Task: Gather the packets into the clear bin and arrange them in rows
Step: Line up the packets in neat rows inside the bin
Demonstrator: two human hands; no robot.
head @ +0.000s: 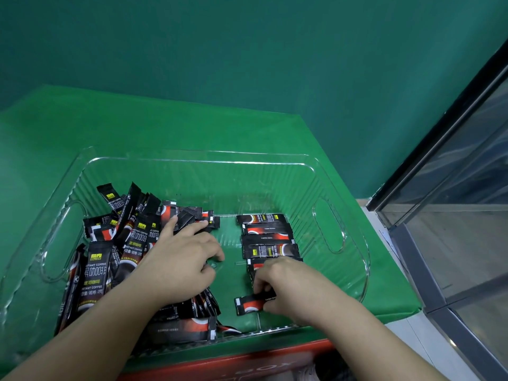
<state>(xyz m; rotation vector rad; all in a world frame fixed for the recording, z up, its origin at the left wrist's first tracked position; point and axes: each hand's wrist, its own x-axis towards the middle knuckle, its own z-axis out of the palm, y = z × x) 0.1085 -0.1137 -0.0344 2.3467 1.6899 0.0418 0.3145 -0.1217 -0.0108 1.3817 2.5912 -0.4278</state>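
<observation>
Black foil-like packets fill the clear bin (198,160), which is set on a green-covered tabletop (165,119). A loose heap of packets (129,237) is piled in the bin's left half, while a row of packets (268,237) is laid flat, one beside the next, in the right half. The packets are judged to be light, thin and flexible, with a slick film surface that would slide easily on the ribbed plastic floor; each is best pinched across its narrow width or at a crimped end, since a flat one offers little edge to lift.

The left hand (178,259) is reached in palm down over the heap, its fingers loosely spread and resting on the packets, with nothing seen to be grasped. The right hand (286,287) is lowered at the near end of the row, its fingers curled and pinched on a single packet (248,303) lying crosswise, just short of the last packet in line.
</observation>
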